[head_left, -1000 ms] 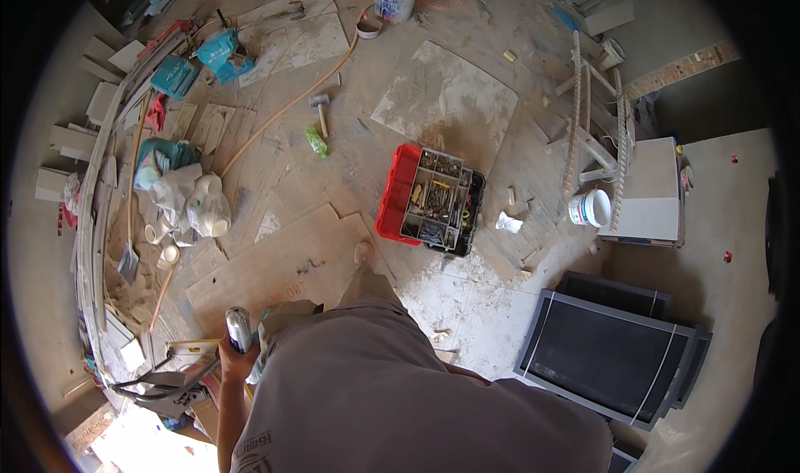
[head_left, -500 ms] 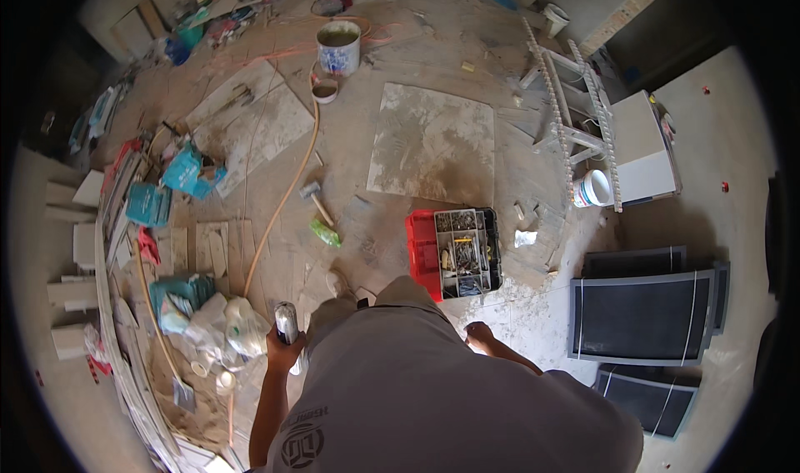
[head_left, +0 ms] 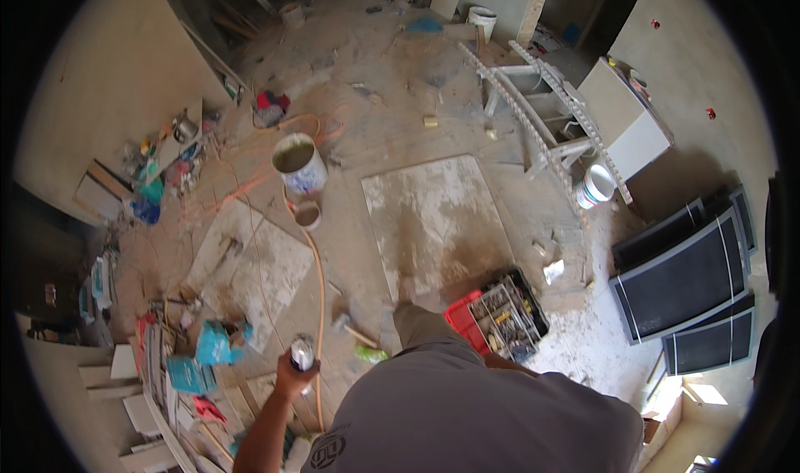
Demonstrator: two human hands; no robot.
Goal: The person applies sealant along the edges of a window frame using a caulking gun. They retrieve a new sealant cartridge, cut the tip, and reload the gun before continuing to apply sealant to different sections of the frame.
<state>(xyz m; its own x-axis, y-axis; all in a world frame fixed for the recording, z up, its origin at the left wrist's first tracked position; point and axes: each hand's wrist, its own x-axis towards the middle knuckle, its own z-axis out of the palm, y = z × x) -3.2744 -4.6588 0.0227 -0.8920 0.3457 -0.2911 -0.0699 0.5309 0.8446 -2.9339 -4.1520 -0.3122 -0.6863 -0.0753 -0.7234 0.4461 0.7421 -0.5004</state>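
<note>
Silver shiny cylinder with a dark lower part (head_left: 302,348): I see it held above the dusty grey-brown floor (head_left: 387,123), out to the left of the person's grey shirt (head_left: 467,415).
Left hand (head_left: 296,378): its fingers are wrapped around the cylinder, grasping it.
Right arm (head_left: 510,365): I get only a strip of bare skin past the shirt; the hand is hidden, so I cannot tell how its fingers stand.
Red and black plastic toolbox (head_left: 463,315): it lies open near that arm, its divided tray filled with small metal parts.
Grey-headed hammer with a wooden handle (head_left: 360,335): it lies on the floor to the right of the left hand, a bright green packet (head_left: 371,354) by its handle end.
Tan flexible hose (head_left: 321,323): it runs between the hammer and two turquoise bags (head_left: 218,342).
Pale stained square slab (head_left: 433,215): I see one foot (head_left: 406,289) at its near edge.
Large white bucket (head_left: 308,180): it stands left of the slab, a small round pail (head_left: 307,215) just beside it.
Dark framed panels (head_left: 683,277): they lean at my far right, bound with pale straps.
</note>
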